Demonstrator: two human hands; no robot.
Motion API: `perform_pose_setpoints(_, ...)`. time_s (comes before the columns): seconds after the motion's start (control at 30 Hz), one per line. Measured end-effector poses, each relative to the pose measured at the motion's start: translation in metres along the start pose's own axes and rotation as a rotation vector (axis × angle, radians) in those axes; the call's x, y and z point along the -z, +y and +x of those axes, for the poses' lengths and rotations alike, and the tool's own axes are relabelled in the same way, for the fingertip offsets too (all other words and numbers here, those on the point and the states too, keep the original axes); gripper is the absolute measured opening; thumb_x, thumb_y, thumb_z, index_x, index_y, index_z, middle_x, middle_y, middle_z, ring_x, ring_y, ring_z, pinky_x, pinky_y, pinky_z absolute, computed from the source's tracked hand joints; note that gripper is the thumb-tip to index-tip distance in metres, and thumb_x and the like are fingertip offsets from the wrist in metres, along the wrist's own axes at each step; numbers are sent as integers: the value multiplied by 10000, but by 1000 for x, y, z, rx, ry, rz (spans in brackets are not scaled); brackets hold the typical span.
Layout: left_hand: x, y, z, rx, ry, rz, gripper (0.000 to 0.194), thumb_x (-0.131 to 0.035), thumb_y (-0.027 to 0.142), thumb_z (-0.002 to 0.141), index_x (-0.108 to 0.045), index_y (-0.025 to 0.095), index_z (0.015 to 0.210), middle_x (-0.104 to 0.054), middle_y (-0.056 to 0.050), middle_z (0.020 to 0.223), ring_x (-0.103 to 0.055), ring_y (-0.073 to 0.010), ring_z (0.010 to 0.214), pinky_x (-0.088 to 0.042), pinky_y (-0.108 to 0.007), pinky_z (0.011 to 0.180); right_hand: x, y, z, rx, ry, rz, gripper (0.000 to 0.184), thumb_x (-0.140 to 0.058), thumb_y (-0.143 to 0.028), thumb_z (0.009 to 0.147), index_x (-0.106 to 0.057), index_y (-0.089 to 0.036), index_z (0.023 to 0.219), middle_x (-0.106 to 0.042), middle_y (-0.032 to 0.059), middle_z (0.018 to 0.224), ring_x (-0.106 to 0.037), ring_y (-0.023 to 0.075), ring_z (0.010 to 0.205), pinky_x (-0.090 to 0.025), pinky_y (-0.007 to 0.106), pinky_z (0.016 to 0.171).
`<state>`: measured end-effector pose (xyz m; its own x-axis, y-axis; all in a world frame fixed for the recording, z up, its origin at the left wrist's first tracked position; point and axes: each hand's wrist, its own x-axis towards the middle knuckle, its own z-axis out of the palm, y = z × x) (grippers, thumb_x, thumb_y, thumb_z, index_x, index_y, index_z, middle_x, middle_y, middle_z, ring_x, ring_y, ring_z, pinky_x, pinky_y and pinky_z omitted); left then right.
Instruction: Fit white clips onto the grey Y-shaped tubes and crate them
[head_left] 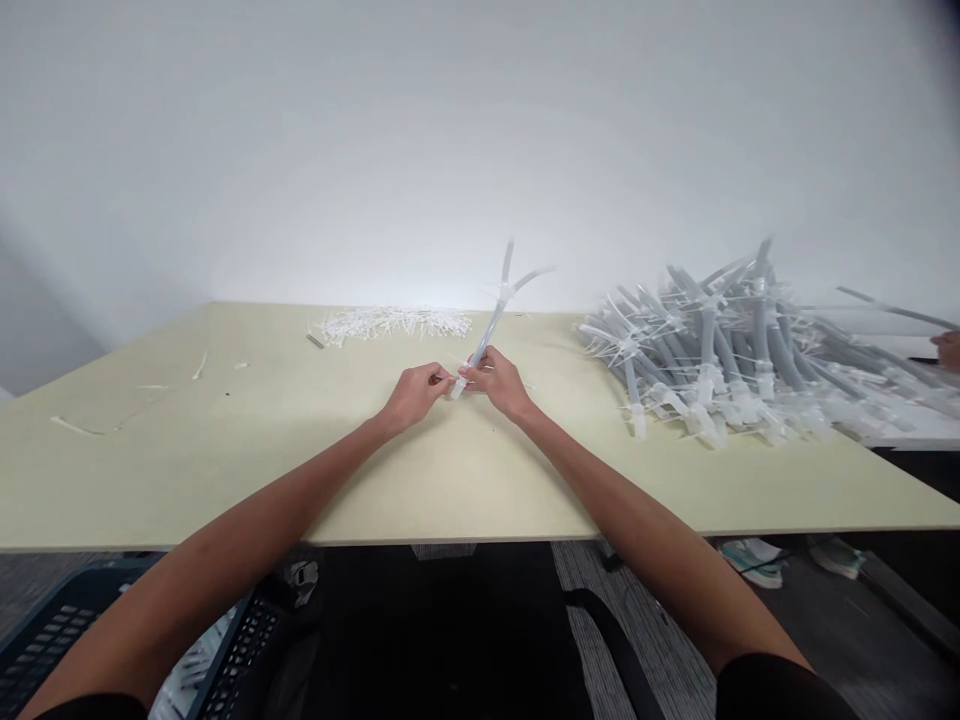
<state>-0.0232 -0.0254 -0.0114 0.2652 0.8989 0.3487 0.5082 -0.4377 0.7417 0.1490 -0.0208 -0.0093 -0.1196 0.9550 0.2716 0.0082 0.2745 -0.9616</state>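
Note:
My right hand [501,384] is closed around the lower part of a grey tube assembly [489,332], which tilts up and to the right. Its top splits into two thinner branches, with a white cable tie [504,291] at the fork. A translucent white connector [459,388] forms the lower end, between my hands. My left hand [417,396] pinches right beside that connector; whatever lies between its fingertips is too small to make out. Thin white tie ends stick out near the fingers.
Loose white cable ties [397,323] lie heaped at the table's back edge. A large pile of similar tube assemblies [720,345] covers the right side. Several stray ties [76,427] lie at left. A blue basket [67,615] stands below. Another person's hand [948,350] shows at far right.

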Motion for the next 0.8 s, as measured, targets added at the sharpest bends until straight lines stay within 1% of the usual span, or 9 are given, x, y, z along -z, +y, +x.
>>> perform_pose_setpoints(0.1,1,1,2,43,15,-150,274,-546,432,759,-636,177,798,-673,-31,798,-587,-167,740,-421,-265,671,2,-3,1,28,-27,99,325,-725,-341,617,-518,-196,821,-521,-15,776,-576,139,728,-550,377,730)
perform_pose_setpoints(0.2,3,6,3,26,35,-219,314,-577,460,741,-638,177,864,-671,-45,882,-586,-169,797,-428,-269,720,3,-5,3,36,-46,159,339,-729,-345,621,-520,-197,844,-530,-11,801,-583,135,737,-537,382,758)
perform_pose_setpoints(0.3,4,10,2,9,15,-215,329,-592,464,738,-633,179,897,-662,-48,919,-579,-166,815,-428,-271,740,4,-6,3,29,-62,186,349,-731,-339,629,-524,-203,874,-539,-5,825,-588,129,728,-530,381,771)
perform_pose_setpoints(0.47,1,7,1,52,-36,-200,329,-612,454,722,-606,180,906,-652,-36,853,-577,-164,776,-444,-274,710,5,-3,3,17,-77,208,351,-738,-328,629,-533,-204,886,-553,0,832,-594,133,740,-524,377,778)
perform_pose_setpoints(0.63,-1,3,1,31,-37,-167,312,-610,443,728,-599,191,912,-638,-17,837,-566,-152,762,-438,-270,708,3,-5,2,-13,-69,252,389,-763,-320,603,-531,-200,890,-583,7,814,-608,156,786,-514,391,792)
perform_pose_setpoints(0.8,-1,5,-3,-24,-23,-148,280,-593,429,752,-575,196,909,-629,-16,854,-564,-143,756,-440,-264,705,4,-8,0,-57,-111,335,449,-781,-283,584,-531,-195,946,-629,37,865,-617,184,852,-499,403,818)
